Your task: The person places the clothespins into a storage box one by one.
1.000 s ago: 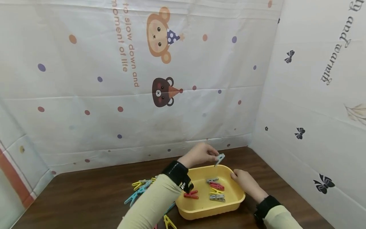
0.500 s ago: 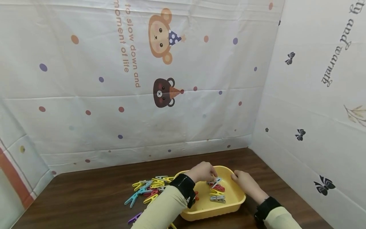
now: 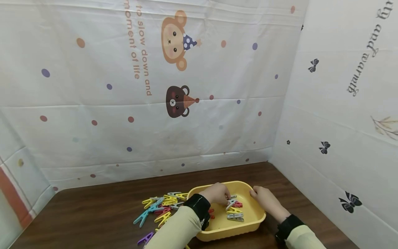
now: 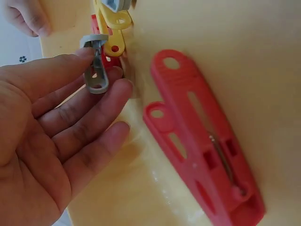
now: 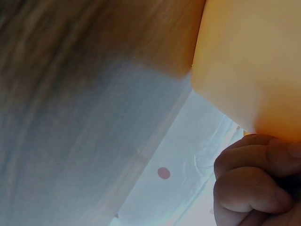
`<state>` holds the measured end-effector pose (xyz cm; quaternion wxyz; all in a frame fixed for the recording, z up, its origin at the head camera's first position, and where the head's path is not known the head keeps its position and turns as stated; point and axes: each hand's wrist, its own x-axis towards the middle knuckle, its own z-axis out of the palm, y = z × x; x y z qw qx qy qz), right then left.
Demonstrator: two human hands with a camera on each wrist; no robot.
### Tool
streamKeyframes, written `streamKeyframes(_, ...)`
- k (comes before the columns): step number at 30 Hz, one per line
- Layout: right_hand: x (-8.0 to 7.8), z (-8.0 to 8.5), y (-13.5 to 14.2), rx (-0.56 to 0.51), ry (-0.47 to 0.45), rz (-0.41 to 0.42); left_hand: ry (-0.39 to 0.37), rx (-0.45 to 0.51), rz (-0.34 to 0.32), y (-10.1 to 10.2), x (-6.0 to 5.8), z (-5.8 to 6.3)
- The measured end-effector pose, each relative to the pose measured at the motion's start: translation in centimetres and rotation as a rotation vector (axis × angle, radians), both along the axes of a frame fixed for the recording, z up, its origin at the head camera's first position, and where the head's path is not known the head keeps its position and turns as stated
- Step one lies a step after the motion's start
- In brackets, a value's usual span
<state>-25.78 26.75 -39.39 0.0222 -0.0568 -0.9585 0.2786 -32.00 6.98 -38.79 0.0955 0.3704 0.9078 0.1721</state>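
Observation:
My left hand reaches down inside the yellow basin. Its thumb and fingers pinch a grey clothespin, held close by the row of clothespins lying on the basin floor. In that row are a yellow clothespin, a red one and grey ones. Another red clothespin looms large in the left wrist view, apart from the fingers; my wrist partly covers it in the head view. At the basin's right side, my right hand grips the rim, its fingers curled against the outer wall in the right wrist view.
Left of the basin, a loose pile of clothespins lies on the dark wooden table, with a light blue one and yellow ones. A purple clothespin lies nearer. Printed white sheets hang behind and at the right.
My left hand has come down from above the basin's far rim into it, carrying the grey clothespin toward the row. My right hand has stayed on the rim.

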Motion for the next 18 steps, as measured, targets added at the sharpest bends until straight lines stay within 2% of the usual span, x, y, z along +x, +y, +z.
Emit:
streamKeyframes(5,0.1,-0.1,0.0,0.003,0.017,0.002,-0.012,-0.017,0.005,-0.1,0.2,0.7)
streamKeyframes(11,-0.2,0.0,0.1,0.011,-0.02,-0.001,-0.015,-0.03,0.046,-0.5,0.4,1.8)
streamKeyframes(14,-0.3,0.0,0.2,0.016,-0.028,0.003,0.007,-0.024,0.042,-1.4,0.4,3.1)
streamKeyframes(18,-0.3,0.1,0.2,0.017,-0.021,0.009,0.042,-0.001,0.004,-3.6,0.4,5.5)
